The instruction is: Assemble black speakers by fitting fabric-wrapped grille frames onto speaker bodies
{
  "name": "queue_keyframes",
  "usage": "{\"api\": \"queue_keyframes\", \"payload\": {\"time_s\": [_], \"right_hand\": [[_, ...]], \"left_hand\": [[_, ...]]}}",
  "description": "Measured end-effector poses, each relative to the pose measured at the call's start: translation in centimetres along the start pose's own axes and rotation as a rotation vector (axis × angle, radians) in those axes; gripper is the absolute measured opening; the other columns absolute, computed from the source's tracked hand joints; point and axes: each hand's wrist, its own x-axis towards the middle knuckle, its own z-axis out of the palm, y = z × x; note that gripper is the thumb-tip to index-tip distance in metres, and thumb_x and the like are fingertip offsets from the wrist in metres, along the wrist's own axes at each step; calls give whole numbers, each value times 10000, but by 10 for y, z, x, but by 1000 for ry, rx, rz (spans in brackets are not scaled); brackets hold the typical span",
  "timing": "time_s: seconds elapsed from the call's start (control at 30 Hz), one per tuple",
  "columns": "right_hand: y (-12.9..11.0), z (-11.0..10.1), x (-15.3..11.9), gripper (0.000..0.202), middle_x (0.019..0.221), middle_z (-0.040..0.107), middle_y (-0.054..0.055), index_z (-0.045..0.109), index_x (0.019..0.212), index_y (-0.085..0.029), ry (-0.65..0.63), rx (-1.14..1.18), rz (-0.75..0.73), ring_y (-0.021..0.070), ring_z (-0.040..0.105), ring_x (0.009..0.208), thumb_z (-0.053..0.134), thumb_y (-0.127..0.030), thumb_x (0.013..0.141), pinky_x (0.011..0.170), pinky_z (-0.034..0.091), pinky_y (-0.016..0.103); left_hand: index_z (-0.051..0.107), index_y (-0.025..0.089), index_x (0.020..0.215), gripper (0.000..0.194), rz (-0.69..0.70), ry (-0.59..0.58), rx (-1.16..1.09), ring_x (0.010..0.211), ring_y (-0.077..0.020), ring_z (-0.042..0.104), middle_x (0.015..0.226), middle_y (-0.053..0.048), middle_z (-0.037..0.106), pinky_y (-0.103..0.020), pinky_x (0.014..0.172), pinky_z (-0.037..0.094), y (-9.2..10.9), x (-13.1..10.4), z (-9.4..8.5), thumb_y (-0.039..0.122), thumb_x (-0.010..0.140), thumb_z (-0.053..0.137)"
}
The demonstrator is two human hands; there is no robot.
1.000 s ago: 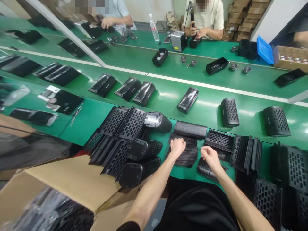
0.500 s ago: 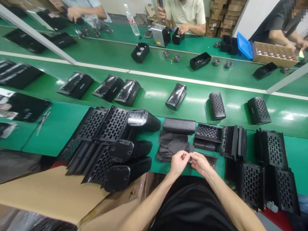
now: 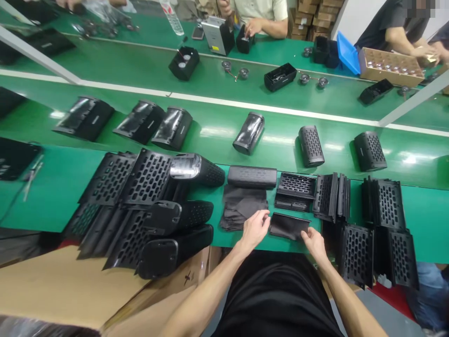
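Note:
A small black panel [image 3: 288, 227] lies on the green bench in front of me, with a thin dark sheet covering its face. My left hand [image 3: 257, 228] is at the panel's left end, fingers loosely bent and slightly apart, with nothing visible in them. Thumb and fingertips of my right hand [image 3: 314, 241] close on the sheet's right edge. A loose pile of dark cloth pieces [image 3: 242, 208] lies just beyond my left hand. Behind the pile is a black slotted housing [image 3: 251, 177]. Slotted panels [image 3: 297, 185] are stacked behind the covered one.
More slotted panels [image 3: 357, 255] stand at the right; panels [image 3: 149, 178] and long housings [image 3: 159, 258] crowd the left. An open cardboard box [image 3: 70, 290] is below left. Several housings [image 3: 249, 133] sit on the green belt. People work across it, one near a grey box [image 3: 214, 35].
My hands, together before with a dark sheet between them, have moved apart to the panel's two ends. The sheet now lies over the panel. The camera view has shifted.

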Motion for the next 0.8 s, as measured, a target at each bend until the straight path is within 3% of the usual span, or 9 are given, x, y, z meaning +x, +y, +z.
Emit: {"api": "queue_keyframes", "payload": {"time_s": [0.07,0.2,0.3,0.5,0.67,0.8], "right_hand": [[11,-3,2,260,722,666,50,657,803,-231,55,0,33,242,611,662,653,-481,736,618,419,331],[11,5,11,515,1047,672,116,685,1141,-192,160,68,9,244,606,764,593,-520,755,727,470,372],[6,11,17,480,1044,656,116,719,1064,-188,192,153,-35,237,590,773,554,-532,772,807,489,396],[-7,-4,4,430,985,650,101,722,894,-218,195,352,-80,270,601,883,682,-613,731,896,485,425],[-31,-18,-6,498,826,694,58,650,880,-228,63,565,-64,251,638,792,730,-694,725,749,510,364],[-50,-31,-7,534,721,658,14,599,818,-226,-15,660,-57,197,590,661,800,-700,679,636,468,308]], "left_hand": [[669,226,1261,333,-28,-52,30,925,-228,725,1166,-90,744,-340,875,548,4,1,13,242,934,608],[612,174,1376,436,-67,-107,73,1024,-285,733,1293,-165,699,-389,918,550,9,6,34,220,943,600],[676,177,1283,342,-66,-123,52,1023,-271,724,1193,-148,732,-389,945,540,9,14,37,205,965,553],[753,211,1055,238,-22,-109,-116,902,-213,678,984,-72,721,-344,888,531,12,21,5,344,963,579],[723,181,1057,316,-41,-192,-327,629,-144,586,753,8,629,-251,596,482,21,19,-29,439,899,633],[702,179,1111,411,-121,-261,-511,553,-97,470,678,68,525,-220,560,385,31,19,-48,365,752,771]]}}
